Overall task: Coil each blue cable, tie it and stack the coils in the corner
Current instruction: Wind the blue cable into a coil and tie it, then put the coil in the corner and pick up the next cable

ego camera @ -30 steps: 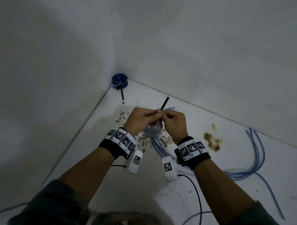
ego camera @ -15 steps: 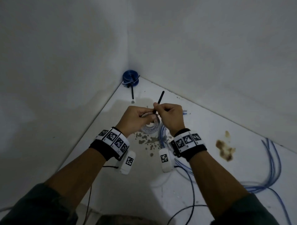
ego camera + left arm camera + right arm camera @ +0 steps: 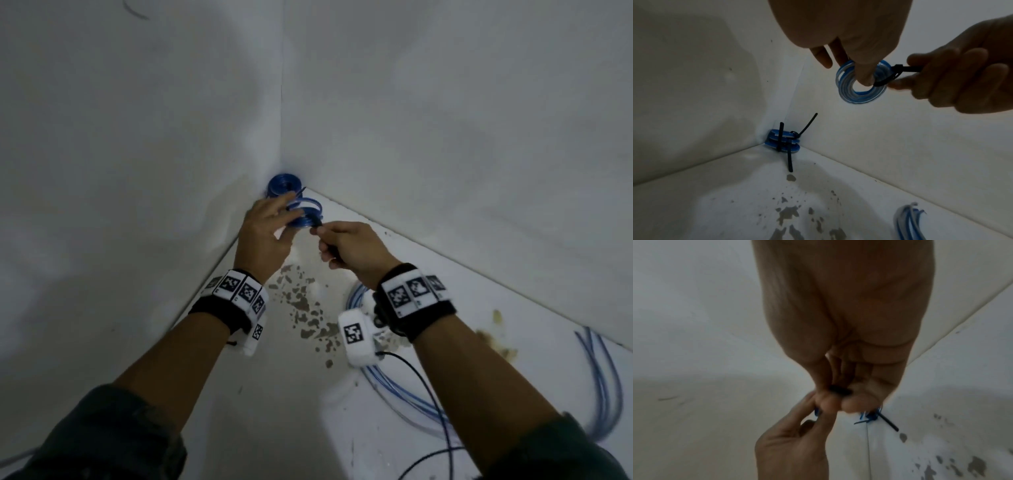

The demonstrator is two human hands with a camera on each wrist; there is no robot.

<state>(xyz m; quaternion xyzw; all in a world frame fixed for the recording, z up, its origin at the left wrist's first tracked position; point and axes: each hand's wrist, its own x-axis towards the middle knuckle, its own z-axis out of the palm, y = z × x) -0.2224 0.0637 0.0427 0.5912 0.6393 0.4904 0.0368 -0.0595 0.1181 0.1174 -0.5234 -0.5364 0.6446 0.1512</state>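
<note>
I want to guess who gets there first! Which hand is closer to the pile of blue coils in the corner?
Left. The left hand holds the new coil just in front of the corner stack; the right hand, pinching the black tie, sits farther back and to the right.

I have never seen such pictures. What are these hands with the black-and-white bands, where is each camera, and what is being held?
No machine here: a person works with bare hands, wearing marker bands and small cameras. One picture comes from the head, one from each wrist. The left hand holds a small blue cable coil, one finger through its middle. The right hand pinches the black tie wrapped around that coil. Finished tied coils are stacked in the corner. Loose blue cables lie on the stained white floor.
</note>
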